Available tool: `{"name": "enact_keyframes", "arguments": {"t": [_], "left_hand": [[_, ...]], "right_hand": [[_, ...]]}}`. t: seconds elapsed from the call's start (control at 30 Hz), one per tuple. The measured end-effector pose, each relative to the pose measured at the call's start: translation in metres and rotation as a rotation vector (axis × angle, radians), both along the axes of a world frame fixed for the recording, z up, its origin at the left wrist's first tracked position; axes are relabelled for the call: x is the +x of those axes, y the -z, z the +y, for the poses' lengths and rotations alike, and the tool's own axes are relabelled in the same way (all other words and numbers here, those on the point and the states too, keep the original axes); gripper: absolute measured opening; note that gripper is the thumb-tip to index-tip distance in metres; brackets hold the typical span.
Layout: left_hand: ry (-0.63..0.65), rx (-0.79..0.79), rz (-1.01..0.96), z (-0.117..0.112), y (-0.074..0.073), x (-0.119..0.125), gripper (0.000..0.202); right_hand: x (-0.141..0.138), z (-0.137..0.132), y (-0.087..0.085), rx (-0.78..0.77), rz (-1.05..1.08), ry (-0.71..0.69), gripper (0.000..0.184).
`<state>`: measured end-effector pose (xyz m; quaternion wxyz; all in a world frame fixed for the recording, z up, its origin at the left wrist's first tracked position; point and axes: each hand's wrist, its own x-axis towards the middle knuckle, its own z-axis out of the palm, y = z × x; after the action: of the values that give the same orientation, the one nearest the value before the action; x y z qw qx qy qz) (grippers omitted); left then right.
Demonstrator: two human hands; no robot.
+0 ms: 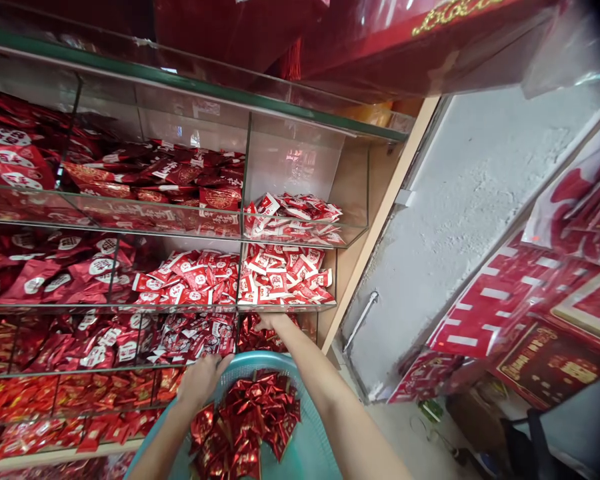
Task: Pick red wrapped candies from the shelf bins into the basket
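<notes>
Left arm [167,433] points to one o'clock, left hand [203,377] curled; right arm [337,403] toward eleven, right hand [276,324] farther forward.

Teal throughout on the basket [267,359], with a fine mesh pattern near the rim. Metallic red with bright highlights on the packets in the basket [267,403]. Red with white borders and white print on the small packets [285,273] at centre. Deep crimson with white ovals on the larger packets [35,279] at left. Green along the glass shelf edge [180,83]. Greyish white on the wall [470,180]. Red with white rectangles on the hanging packaging [485,320]. Gold scrollwork over red on the upper box [380,60].
</notes>
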<state>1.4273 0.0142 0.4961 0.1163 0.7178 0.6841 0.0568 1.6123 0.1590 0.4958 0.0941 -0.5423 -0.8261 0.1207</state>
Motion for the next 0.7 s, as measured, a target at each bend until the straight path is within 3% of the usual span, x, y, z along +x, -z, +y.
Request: {"name": "enact_keyframes", "arguments": {"t": [0.43, 0.6, 0.7], "left_hand": [[-0.004, -0.021, -0.007, 0.001, 0.001, 0.0, 0.057], [0.003, -0.019, -0.01, 0.0, 0.0, 0.0, 0.057], [0.012, -0.013, -0.017, 0.0, -0.001, -0.001, 0.058]], "right_hand": [[0.043, -0.046, 0.008, -0.004, -0.03, -0.129, 0.069], [0.063, -0.055, 0.019, -0.081, 0.157, -0.149, 0.059], [0.071, -0.056, 0.022, -0.188, 0.357, -0.065, 0.053]]}}
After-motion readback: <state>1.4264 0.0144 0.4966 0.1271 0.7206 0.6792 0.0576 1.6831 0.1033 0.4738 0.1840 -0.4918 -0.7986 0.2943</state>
